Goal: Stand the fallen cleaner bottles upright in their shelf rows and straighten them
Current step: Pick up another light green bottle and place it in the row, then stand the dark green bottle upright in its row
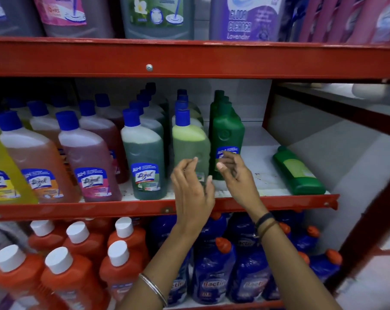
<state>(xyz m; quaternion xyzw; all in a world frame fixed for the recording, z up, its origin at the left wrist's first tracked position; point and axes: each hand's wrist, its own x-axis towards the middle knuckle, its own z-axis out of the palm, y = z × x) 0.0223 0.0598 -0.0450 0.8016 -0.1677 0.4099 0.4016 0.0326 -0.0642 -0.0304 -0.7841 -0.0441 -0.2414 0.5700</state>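
Bottles fill the middle shelf (144, 209) in upright rows running front to back: a yellow bottle (1, 173) at the far left, then an orange one (35, 162), a pink one (89, 162), a dark green one (144, 157), a light green bottle (189, 144) and, at the right end of the rows, an opaque green bottle (227, 130). All but the last wear blue caps. Well to the right of these rows, a bright green bottle (299, 173) lies on its side on the bare white shelf board, its cap pointing toward the back.

Both hands are raised in front of the middle shelf. The left hand (192, 186) is loosely open, fingers curled, just before the lower part of the light green bottle; whether it touches is unclear. The right hand (236, 173) is also open and holds nothing, its fingertips at the blue label of the opaque green bottle. A bangle (153, 287) circles the left wrist and dark bands (265, 222) the right.

Below, orange bottles with white caps (77, 253) stand left of blue bottles with orange caps (214, 271). Large jugs (245, 19) line the top shelf.
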